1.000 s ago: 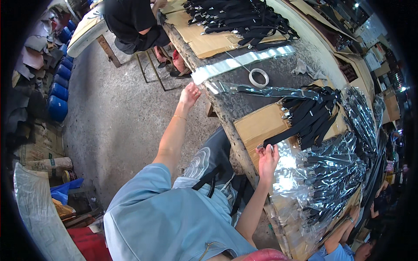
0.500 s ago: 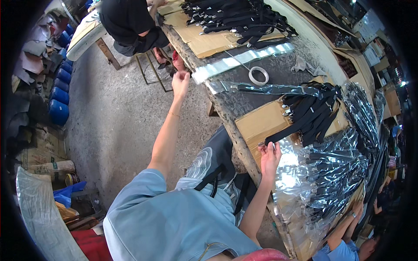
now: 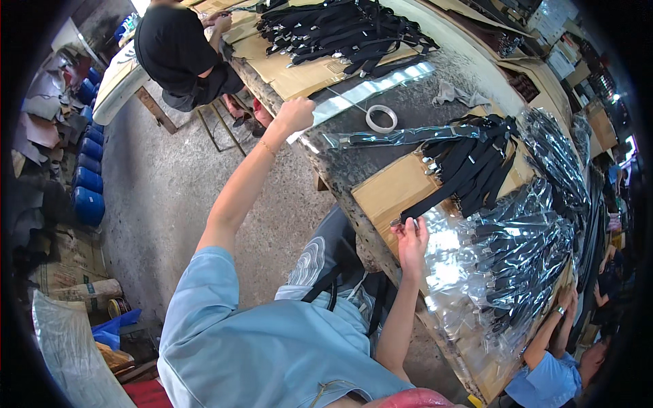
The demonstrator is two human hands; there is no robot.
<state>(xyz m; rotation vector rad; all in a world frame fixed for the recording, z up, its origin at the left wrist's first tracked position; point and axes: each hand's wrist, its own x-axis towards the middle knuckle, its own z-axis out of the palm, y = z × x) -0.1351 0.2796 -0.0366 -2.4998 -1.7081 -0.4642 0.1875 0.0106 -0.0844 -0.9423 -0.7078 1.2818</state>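
Observation:
My left hand (image 3: 296, 114) is stretched far out along the table edge, fist closed on the near end of a long clear plastic sleeve (image 3: 371, 90). My right hand (image 3: 411, 239) rests at the table edge, fingers pinching the buckle end of a black strap (image 3: 423, 209). That strap runs up into a bundle of black straps with metal buckles (image 3: 471, 163), which lies on a sheet of cardboard (image 3: 382, 194). Another clear sleeve with a strap inside (image 3: 401, 137) lies between my two hands.
A tape roll (image 3: 381, 119) sits on the grey table. Several bagged straps (image 3: 520, 255) are heaped to the right. More black straps (image 3: 340, 28) lie far off. A person in black (image 3: 175, 47) works at the far end, another in blue (image 3: 544, 381) bottom right. Blue drums (image 3: 88, 197) line the floor.
My left arm has reached farther away along the table edge and closed on the end of the long clear sleeve. My right hand has stayed on the strap.

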